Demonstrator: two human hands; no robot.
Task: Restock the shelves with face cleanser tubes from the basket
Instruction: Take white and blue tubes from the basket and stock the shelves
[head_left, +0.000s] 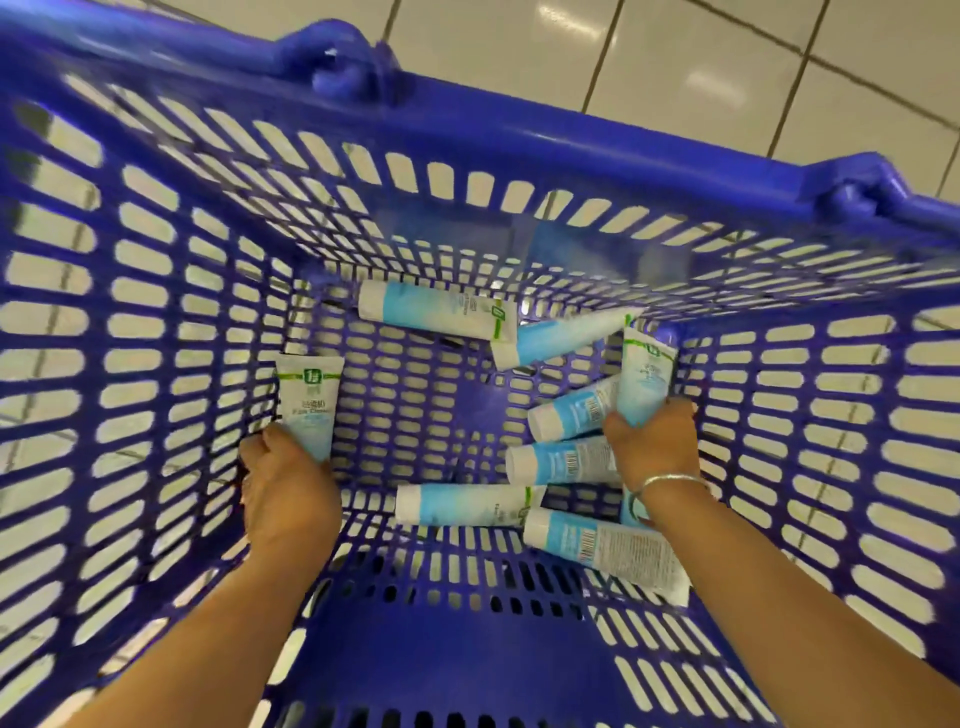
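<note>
Head view looks down into a blue basket (156, 312). Left hand (288, 486) grips one tube (307, 402) upright, crimped end up, near the basket's left wall. Right hand (655, 447) clasps another tube (644, 382), crimped end up, by the right wall. Six loose tubes (467, 503) lie mostly crosswise on the basket floor.

Glossy blue plastic basket (571, 135), smooth matt plastic tubes (436, 309), shiny glazed floor tiles (701, 62), bright metal bracelet (670, 480)
</note>
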